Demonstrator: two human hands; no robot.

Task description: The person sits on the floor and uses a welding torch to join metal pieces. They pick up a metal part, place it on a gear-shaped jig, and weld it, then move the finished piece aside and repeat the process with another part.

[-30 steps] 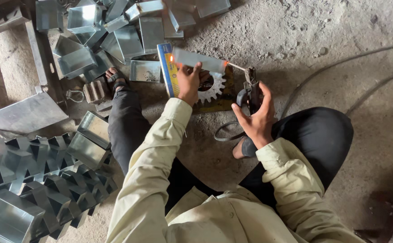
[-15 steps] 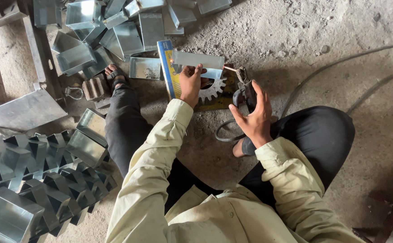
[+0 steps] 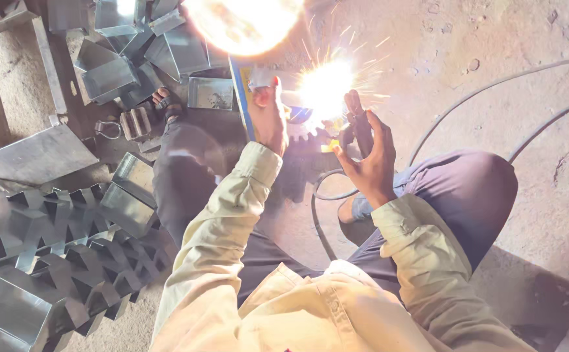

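On the concrete floor [image 3: 493, 39], left hand [image 3: 270, 117] presses down the toothed metal piece [image 3: 297, 130]; right hand [image 3: 366, 153] grips the dark welding holder [image 3: 353, 133]. Arc flash [image 3: 325, 85] at the joint: weld underway. Steady hold needed.

Glare [image 3: 323, 85] hides workpiece; right hand [image 3: 366, 153] grip unclear.

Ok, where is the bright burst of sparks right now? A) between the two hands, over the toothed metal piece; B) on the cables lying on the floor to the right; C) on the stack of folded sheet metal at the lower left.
A: the sparks flare between the left hand and the right hand, just above the toothed metal piece.
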